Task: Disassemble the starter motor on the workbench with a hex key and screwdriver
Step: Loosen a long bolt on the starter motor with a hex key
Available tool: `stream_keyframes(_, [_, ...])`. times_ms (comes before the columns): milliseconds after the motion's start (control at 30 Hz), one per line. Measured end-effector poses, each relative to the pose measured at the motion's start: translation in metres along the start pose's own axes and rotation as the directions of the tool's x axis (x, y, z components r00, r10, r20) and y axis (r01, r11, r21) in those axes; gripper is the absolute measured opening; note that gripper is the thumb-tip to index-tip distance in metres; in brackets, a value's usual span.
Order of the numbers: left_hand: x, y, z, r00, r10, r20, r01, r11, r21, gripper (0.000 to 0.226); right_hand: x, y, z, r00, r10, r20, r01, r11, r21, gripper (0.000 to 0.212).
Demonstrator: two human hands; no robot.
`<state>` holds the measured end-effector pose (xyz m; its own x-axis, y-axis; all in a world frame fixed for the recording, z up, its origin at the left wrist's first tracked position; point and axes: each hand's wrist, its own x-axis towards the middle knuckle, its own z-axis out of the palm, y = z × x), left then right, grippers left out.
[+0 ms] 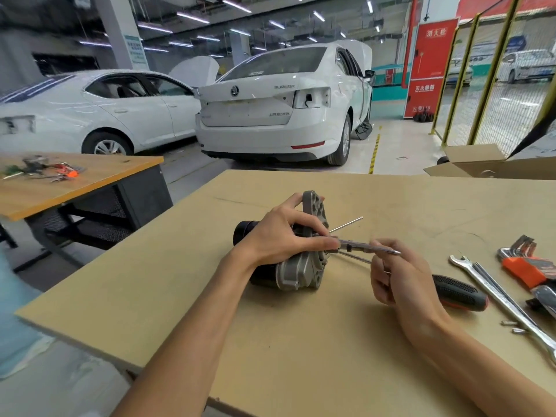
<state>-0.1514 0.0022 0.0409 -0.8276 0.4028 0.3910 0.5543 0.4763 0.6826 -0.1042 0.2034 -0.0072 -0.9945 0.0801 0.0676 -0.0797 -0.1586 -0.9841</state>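
The starter motor [296, 273], grey cast housing with a black cylindrical body, lies on its side on the workbench [195, 296]. My left hand [279, 236] grips it from above, thumb at the housing's front face. My right hand [403, 278] pinches a thin silver rod [358, 245] that runs from the housing toward my fingers. A second thin rod [346, 224] sticks out of the housing above it. The screwdriver's black and red handle [460, 293] shows behind my right hand, its shaft reaching toward the motor; whether my hand holds it I cannot tell.
An orange-held hex key set [523, 266] and combination wrenches [496, 291] lie at the right, with small loose screws [511, 326] by them. An open cardboard box [481, 167] stands at the back right. Another table [90, 188] with tools stands to the left; white cars are parked behind.
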Motion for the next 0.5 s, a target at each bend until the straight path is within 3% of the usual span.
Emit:
stream_keyframes(200, [0.0036,0.0030,0.0001,0.998,-0.052,0.026,0.052,0.999,0.008,0.022,0.0024,0.0002,-0.0026,1.000,0.026,-0.001,-0.026,1.000,0.003,0.024])
stream_keyframes(500, [0.0009,0.0005,0.0010,1.000,-0.021,0.008,0.021,1.000,-0.017,0.026,0.0029,0.0004,-0.0027,0.997,0.065,0.031,-0.066,0.996,0.054,0.037])
